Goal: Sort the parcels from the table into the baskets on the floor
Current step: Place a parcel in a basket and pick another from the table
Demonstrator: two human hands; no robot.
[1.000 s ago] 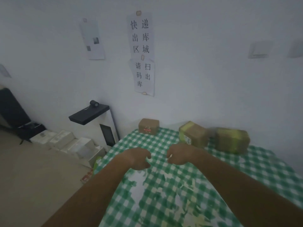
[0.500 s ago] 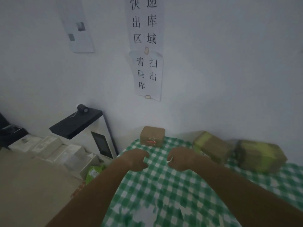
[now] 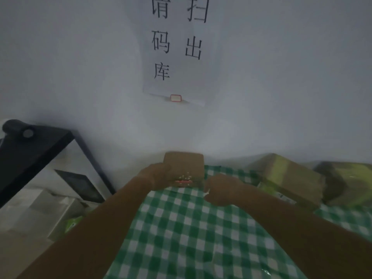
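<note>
Parcels on the checked cloth (image 3: 181, 228): three counted. Small brown box (image 3: 184, 167) sits at the far edge against the wall, between the two hands. Left hand (image 3: 155, 176) lies against its left side, fingers wrapped toward the box; grip itself blurred, cannot tell if closed on it. Right hand (image 3: 220, 191) just right of the box's near corner, fingers curled inward, contact unclear. Two larger boxes with green tape, one (image 3: 287, 178) right of the right fingers, the other (image 3: 346, 182) beyond it, cut off by the frame edge. Motion blur softens all. Wall sign (image 3: 175, 49) above, top cropped. Black-topped cabinet (image 3: 36, 150) left of the left fingers.
</note>
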